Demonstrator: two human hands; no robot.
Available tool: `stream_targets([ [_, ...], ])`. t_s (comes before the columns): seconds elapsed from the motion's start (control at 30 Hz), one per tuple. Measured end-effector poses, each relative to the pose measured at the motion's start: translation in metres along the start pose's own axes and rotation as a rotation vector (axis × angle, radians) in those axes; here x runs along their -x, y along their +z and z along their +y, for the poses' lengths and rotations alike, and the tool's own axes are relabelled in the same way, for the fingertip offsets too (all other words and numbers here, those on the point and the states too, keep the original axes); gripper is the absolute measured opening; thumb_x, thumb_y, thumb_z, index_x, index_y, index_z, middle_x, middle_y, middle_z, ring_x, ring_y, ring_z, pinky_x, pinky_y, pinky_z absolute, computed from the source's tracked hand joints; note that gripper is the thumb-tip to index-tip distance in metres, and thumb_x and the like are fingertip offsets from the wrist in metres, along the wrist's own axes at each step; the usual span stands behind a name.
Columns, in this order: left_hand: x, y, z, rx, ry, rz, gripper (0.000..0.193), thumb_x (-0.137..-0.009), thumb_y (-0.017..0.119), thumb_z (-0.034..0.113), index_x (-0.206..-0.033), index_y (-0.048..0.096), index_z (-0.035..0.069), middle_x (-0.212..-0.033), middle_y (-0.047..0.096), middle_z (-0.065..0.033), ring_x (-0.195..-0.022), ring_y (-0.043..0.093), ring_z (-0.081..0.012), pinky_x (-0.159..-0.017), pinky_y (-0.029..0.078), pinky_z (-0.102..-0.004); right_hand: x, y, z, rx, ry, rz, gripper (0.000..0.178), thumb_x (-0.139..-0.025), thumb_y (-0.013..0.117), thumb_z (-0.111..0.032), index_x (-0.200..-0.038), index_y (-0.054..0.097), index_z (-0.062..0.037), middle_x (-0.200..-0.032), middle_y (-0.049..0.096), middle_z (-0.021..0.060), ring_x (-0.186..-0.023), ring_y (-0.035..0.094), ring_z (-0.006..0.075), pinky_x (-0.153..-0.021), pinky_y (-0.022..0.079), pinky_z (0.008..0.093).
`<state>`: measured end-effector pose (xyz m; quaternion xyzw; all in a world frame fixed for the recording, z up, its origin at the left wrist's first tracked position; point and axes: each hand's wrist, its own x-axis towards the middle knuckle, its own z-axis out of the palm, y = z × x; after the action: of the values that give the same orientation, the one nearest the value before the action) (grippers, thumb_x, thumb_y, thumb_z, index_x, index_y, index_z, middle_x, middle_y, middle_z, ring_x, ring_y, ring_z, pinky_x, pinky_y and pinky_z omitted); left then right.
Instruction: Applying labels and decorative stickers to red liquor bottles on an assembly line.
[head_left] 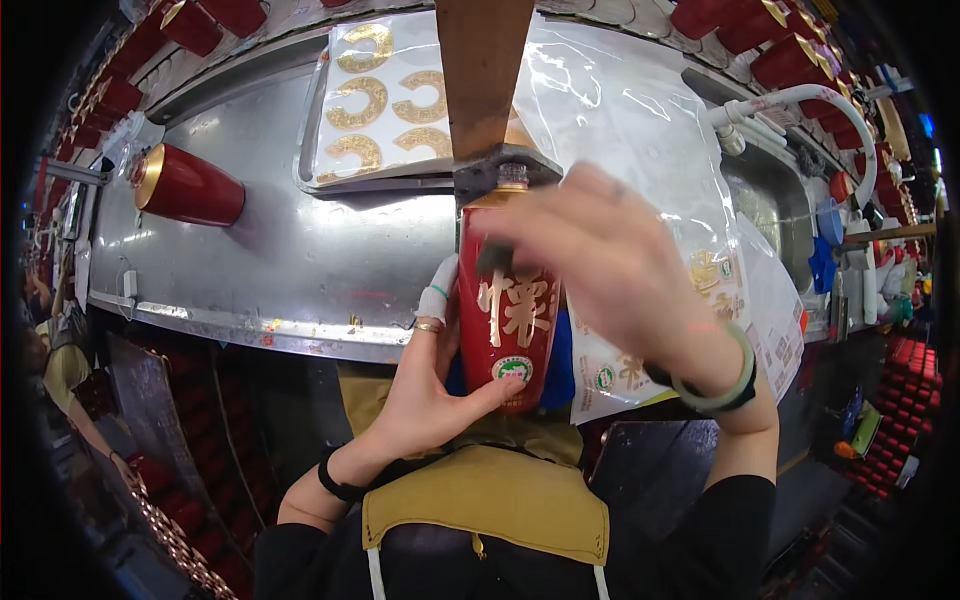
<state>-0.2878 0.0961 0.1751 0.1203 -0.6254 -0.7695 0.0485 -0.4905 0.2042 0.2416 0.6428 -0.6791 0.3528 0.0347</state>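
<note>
A red bottle (490, 355) with gold lettering, a gold shoulder and a clear threaded neck lies in front of me, its neck toward a dark metal holder (500, 160) under a brown upright bar. My left hand (425, 395) is closed around the bottle's lower left side, thumb across its base near a round green-and-white sticker; one finger wears a white cover. Over the upper part of the bottle is my right hand (600, 260), blurred by motion. Its fingers close on a small dark piece (494, 256) against the bottle; its exact kind is unclear.
Another red bottle (195, 185) lies on the metal table (270, 240) at left. Behind, a tray (313, 130) bears a sheet of gold arc-shaped decals. Clear plastic film (620, 110) and printed decal sheets (785, 290) cover the right side, beside a sink (770, 185) with a white curved pipe.
</note>
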Motion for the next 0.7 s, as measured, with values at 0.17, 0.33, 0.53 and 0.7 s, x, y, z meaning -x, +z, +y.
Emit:
stream_targets([
  [0.17,-0.001,0.000,0.004,0.025,-0.019,0.004,0.109,-0.085,0.080,0.003,-0.161,0.003,-0.005,-0.165,0.019,-0.0215,-0.154,0.023,-0.0277,-0.126,0.023,-0.0420,-0.005,-0.006,-0.003,0.150,-0.021,0.015,0.027,-0.076,0.068,-0.006,-0.103,0.070,-0.0089,-0.088,0.066,0.0025,-0.090,0.062,0.0256,-0.078,0.053,0.0392],
  [0.33,-0.003,0.005,0.009,0.006,0.025,0.010,0.104,-0.085,0.079,0.003,-0.160,0.007,-0.005,-0.161,0.026,-0.0205,-0.150,0.031,-0.0276,-0.124,0.027,-0.0426,0.000,0.003,0.020,0.103,0.048,0.246,0.028,-0.074,0.072,-0.001,-0.101,0.072,-0.0088,-0.087,0.069,0.0034,-0.081,0.061,0.0258,-0.075,0.053,0.0379],
  [0.53,-0.003,0.004,0.006,-0.075,0.015,0.012,0.101,-0.086,0.078,0.004,-0.160,0.009,-0.005,-0.158,0.031,-0.0202,-0.146,0.036,-0.0271,-0.122,0.030,-0.0417,0.042,0.021,-0.037,-0.552,0.645,0.372,0.029,-0.087,0.072,0.001,-0.116,0.067,-0.0026,-0.106,0.070,0.0165,-0.080,0.068,0.0274,-0.073,0.053,0.0329],
  [0.7,0.000,0.007,0.011,-0.106,0.051,0.040,0.100,-0.086,0.079,0.007,-0.158,0.011,-0.008,-0.152,0.039,-0.0193,-0.140,0.045,-0.0249,-0.119,0.035,-0.0409,0.070,0.028,-0.005,0.057,0.659,0.507,0.026,-0.092,0.066,0.001,-0.117,0.066,0.0002,-0.101,0.067,0.0145,-0.084,0.068,0.0266,-0.074,0.052,0.0353],
])
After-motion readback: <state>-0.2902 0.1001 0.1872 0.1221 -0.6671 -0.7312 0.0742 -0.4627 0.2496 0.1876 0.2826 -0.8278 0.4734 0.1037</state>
